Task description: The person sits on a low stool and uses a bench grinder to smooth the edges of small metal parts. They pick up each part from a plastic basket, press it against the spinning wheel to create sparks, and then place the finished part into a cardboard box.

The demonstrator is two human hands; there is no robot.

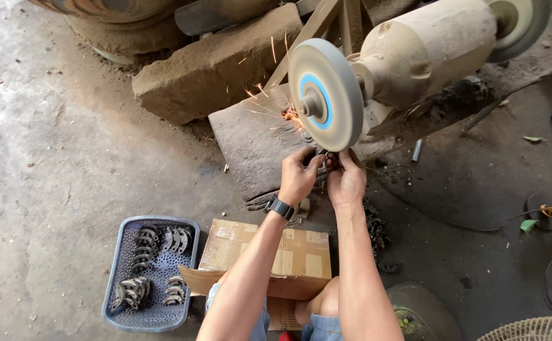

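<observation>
Hands at the grinding wheel, sparks flying

Sparks point(270, 104) in thin orange streaks leave the lower edge of one round grey grinding wheel with a blue centre ring point(324, 95), where two bare hands press a small dark metal piece point(324, 153) against the rim. The left hand point(299, 177), with one black wristwatch point(279, 207) on its wrist, curls its fingers closed around the piece from the left; the right hand point(345, 180) closes on it from the right, thumb and fingers tight, so each grip is closed on the same piece just under the wheel. The piece itself is mostly hidden by the fingers, and its shape cannot be told.

The wheel sits on the shaft of one dusty beige motor housing point(424, 53), smooth and barrel-shaped, with a second pale wheel point(519, 22) at its far end. Behind lie two rough rectangular stone blocks point(216, 66), grainy and brown-grey.

On the cracked concrete floor point(55, 158) stands one blue-grey perforated plastic basket point(153, 271), holding many curved, crescent-shaped metal parts point(143, 243) in several stacks, too many to count. Just beside it is one taped brown cardboard box point(270, 256), in front of the person's knees. A heap of dark metal parts point(374, 230) lies to the right of the right forearm.
</observation>
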